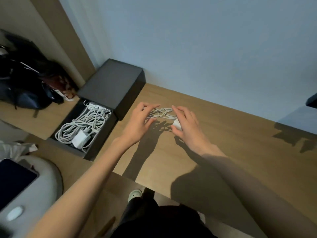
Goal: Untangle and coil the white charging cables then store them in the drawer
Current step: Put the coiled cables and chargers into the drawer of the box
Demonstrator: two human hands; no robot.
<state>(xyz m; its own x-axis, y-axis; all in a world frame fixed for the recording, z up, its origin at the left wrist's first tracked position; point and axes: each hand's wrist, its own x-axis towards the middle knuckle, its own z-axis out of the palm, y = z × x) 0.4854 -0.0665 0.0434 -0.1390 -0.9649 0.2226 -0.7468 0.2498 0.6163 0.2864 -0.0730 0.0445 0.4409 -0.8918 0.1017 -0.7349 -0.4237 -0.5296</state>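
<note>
A coiled white charging cable (163, 113) with a knot round its middle is held just above the wooden desk (231, 143). My left hand (141, 120) pinches its left end between fingers and thumb. My right hand (186, 122) grips its right end, with a white charger plug (177, 125) under the thumb. To the left, the open dark drawer (98, 148) holds several white cables (82, 126) and a white adapter (81, 139).
A dark box (113, 83) sits at the desk's left end, behind the drawer. Black bags (25, 79) lie on a lower shelf at far left. A grey chair with a dark tablet (15, 181) stands at lower left. The blue wall runs behind the desk.
</note>
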